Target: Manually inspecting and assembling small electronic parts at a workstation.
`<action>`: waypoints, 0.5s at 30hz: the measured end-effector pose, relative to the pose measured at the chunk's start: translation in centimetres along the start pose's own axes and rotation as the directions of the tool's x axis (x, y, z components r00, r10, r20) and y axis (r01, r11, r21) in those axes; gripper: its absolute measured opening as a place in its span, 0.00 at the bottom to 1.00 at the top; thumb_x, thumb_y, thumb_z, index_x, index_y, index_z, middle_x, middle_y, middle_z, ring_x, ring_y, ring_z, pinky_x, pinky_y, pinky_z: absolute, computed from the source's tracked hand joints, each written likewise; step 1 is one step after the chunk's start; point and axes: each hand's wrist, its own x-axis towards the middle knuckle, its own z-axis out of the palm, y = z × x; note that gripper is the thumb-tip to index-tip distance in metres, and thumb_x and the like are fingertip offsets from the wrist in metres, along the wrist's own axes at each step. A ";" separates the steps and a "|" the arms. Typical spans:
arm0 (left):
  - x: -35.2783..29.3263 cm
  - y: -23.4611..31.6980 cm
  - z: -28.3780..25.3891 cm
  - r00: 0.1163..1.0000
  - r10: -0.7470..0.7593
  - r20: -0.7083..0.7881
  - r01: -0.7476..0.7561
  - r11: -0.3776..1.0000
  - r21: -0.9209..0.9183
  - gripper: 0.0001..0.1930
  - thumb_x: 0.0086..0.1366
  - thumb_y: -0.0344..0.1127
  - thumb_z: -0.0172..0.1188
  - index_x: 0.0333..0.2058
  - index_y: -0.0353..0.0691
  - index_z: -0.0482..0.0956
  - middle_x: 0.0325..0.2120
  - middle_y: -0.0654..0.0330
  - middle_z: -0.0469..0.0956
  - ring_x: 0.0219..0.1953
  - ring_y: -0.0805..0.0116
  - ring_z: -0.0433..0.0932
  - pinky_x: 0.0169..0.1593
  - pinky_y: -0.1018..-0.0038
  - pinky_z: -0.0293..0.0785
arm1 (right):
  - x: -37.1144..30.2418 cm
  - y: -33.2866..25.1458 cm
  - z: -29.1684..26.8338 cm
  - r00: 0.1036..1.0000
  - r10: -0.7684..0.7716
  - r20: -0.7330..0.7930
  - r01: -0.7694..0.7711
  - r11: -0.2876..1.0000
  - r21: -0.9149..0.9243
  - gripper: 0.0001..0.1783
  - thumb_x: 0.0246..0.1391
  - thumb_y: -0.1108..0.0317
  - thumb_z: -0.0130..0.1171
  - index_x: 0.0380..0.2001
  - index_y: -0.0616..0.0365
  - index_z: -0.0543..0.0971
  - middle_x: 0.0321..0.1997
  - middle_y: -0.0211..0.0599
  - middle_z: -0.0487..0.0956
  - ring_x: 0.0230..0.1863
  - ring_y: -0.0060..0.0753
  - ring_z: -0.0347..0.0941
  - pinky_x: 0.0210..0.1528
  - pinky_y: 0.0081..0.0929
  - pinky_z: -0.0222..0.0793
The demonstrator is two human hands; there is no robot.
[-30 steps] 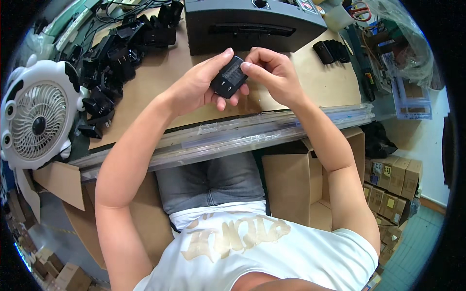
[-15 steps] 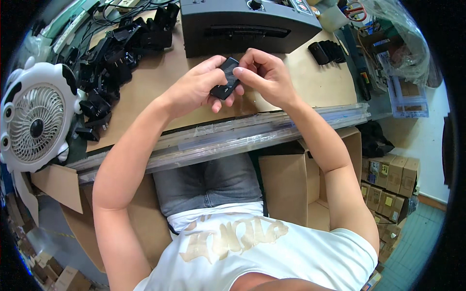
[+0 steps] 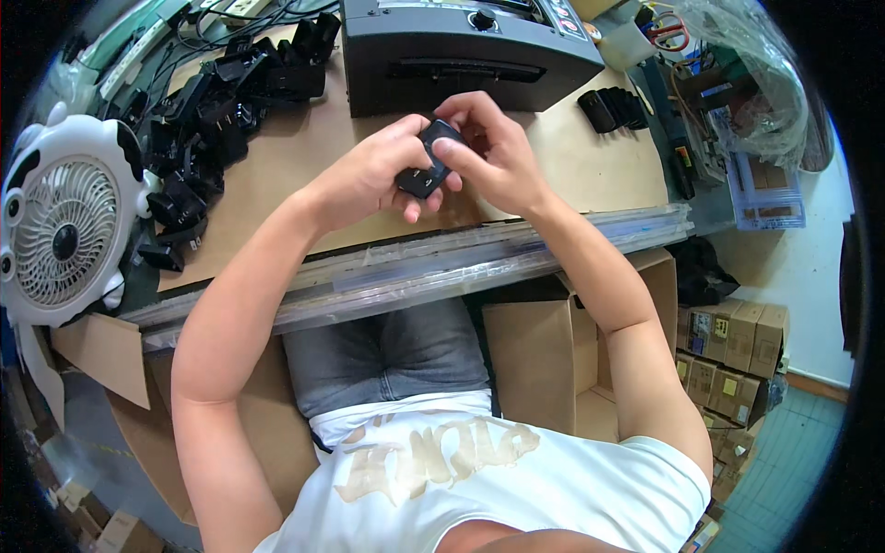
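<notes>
Over the worktable, both hands meet around a small black power adapter [image 3: 424,182], a flat block with rounded edges. Its lower end sits between the thumb and fingers of my left hand [image 3: 373,173]. My right hand [image 3: 502,164] grips the upper end, thumb lying on the top face and fingers curled behind it. The adapter's underside is hidden by my fingers. To the left lies a heap of similar black adapters [image 3: 217,120], some with plug prongs showing. At the right, several more black adapters [image 3: 612,109] lie in a neat row.
A dark grey machine [image 3: 470,69] with a slot and knob stands just beyond my hands. A white fan [image 3: 64,230] is at the left. A cup [image 3: 625,44] holding red-handled scissors stands at the back right. Open cardboard boxes [image 3: 527,355] flank my legs below the plastic-wrapped table edge [image 3: 415,263].
My right thumb has moved down onto the adapter's face, and its fingers have wrapped closer around the upper end. The adapter has turned slightly. My left hand keeps its hold.
</notes>
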 end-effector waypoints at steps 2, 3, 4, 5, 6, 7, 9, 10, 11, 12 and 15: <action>0.0 0.0 -0.2 1.000 0.012 0.027 -0.010 0.996 -0.088 0.13 0.65 0.34 0.43 0.46 0.36 0.66 0.36 0.53 0.77 0.28 0.73 0.76 0.23 0.83 0.72 | -0.1 -0.6 0.1 0.993 0.025 0.112 -0.016 0.996 -0.083 0.15 0.57 0.70 0.61 0.46 0.61 0.72 0.35 0.32 0.74 0.27 0.20 0.67 0.30 0.15 0.64; 0.1 0.0 -0.2 0.999 0.013 0.029 -0.010 0.996 -0.089 0.13 0.65 0.34 0.43 0.46 0.36 0.66 0.36 0.53 0.77 0.28 0.73 0.76 0.23 0.83 0.72 | -0.1 -0.6 0.1 0.993 0.027 0.111 -0.017 0.996 -0.085 0.15 0.57 0.70 0.61 0.46 0.61 0.72 0.35 0.32 0.74 0.27 0.20 0.67 0.30 0.15 0.64; 0.2 -0.1 -0.2 1.000 0.013 0.027 -0.011 0.997 -0.070 0.13 0.67 0.35 0.43 0.47 0.37 0.66 0.35 0.55 0.77 0.28 0.73 0.76 0.22 0.84 0.72 | -0.2 -0.5 0.0 0.993 0.035 0.117 -0.025 0.996 -0.087 0.15 0.57 0.70 0.61 0.46 0.61 0.72 0.35 0.33 0.74 0.27 0.20 0.68 0.31 0.15 0.65; 0.3 -0.2 -0.2 1.000 0.014 0.025 -0.012 0.999 -0.051 0.14 0.68 0.37 0.43 0.48 0.37 0.66 0.34 0.56 0.76 0.27 0.73 0.76 0.21 0.84 0.72 | -0.2 -0.3 0.0 0.991 0.043 0.123 -0.032 0.996 -0.089 0.15 0.57 0.70 0.61 0.46 0.61 0.72 0.35 0.33 0.75 0.27 0.21 0.68 0.31 0.16 0.65; 0.3 -0.3 -0.1 1.000 0.014 0.022 -0.013 0.999 -0.032 0.15 0.69 0.38 0.43 0.49 0.37 0.66 0.33 0.57 0.76 0.27 0.74 0.76 0.20 0.85 0.71 | -0.2 -0.1 0.0 0.990 0.051 0.130 -0.039 0.995 -0.090 0.15 0.57 0.70 0.61 0.45 0.62 0.72 0.34 0.34 0.75 0.28 0.21 0.69 0.31 0.16 0.66; 0.3 -0.4 -0.1 1.000 0.015 0.019 -0.014 1.000 -0.014 0.16 0.71 0.40 0.43 0.51 0.37 0.66 0.32 0.59 0.76 0.27 0.74 0.76 0.18 0.86 0.71 | -0.3 0.0 0.0 0.989 0.059 0.137 -0.047 0.995 -0.091 0.15 0.57 0.70 0.61 0.45 0.62 0.72 0.34 0.34 0.75 0.28 0.22 0.70 0.31 0.16 0.66; 0.3 -0.5 0.0 0.999 0.018 0.027 -0.018 1.000 -0.009 0.16 0.71 0.42 0.43 0.50 0.37 0.66 0.32 0.58 0.76 0.27 0.74 0.76 0.18 0.86 0.71 | -0.4 -0.1 0.0 0.990 0.048 0.131 -0.039 0.997 -0.073 0.15 0.57 0.70 0.61 0.45 0.62 0.72 0.34 0.34 0.75 0.28 0.22 0.70 0.30 0.16 0.66; 0.3 -0.5 0.1 0.999 0.024 0.033 -0.024 1.000 -0.003 0.17 0.72 0.43 0.43 0.50 0.37 0.67 0.33 0.58 0.76 0.27 0.74 0.76 0.18 0.86 0.72 | -0.4 -0.1 0.0 0.991 0.034 0.127 -0.028 0.998 -0.054 0.15 0.57 0.70 0.61 0.44 0.62 0.71 0.33 0.35 0.76 0.27 0.22 0.69 0.30 0.16 0.66; 0.2 -0.4 0.2 0.999 0.030 0.038 -0.030 1.000 0.003 0.17 0.73 0.45 0.43 0.49 0.37 0.68 0.33 0.58 0.76 0.27 0.74 0.76 0.19 0.86 0.72 | -0.4 -0.1 0.0 0.992 0.020 0.122 -0.016 0.999 -0.035 0.15 0.57 0.70 0.61 0.44 0.62 0.71 0.33 0.35 0.76 0.27 0.22 0.69 0.29 0.16 0.66; 0.2 -0.4 0.2 0.998 0.036 0.044 -0.036 0.999 0.009 0.18 0.74 0.46 0.43 0.49 0.37 0.68 0.33 0.58 0.76 0.28 0.74 0.76 0.19 0.86 0.72 | -0.5 -0.2 0.0 0.993 0.006 0.118 -0.004 1.000 -0.016 0.15 0.57 0.69 0.62 0.44 0.62 0.71 0.33 0.36 0.76 0.26 0.22 0.69 0.28 0.16 0.66; 0.3 -0.4 0.4 0.997 0.045 0.062 -0.046 0.999 0.013 0.20 0.74 0.50 0.43 0.47 0.37 0.70 0.33 0.58 0.76 0.28 0.74 0.77 0.19 0.86 0.73 | -0.5 -0.3 0.1 0.994 0.054 0.093 -0.056 0.998 0.014 0.14 0.56 0.69 0.62 0.43 0.61 0.71 0.31 0.36 0.77 0.25 0.22 0.69 0.27 0.16 0.66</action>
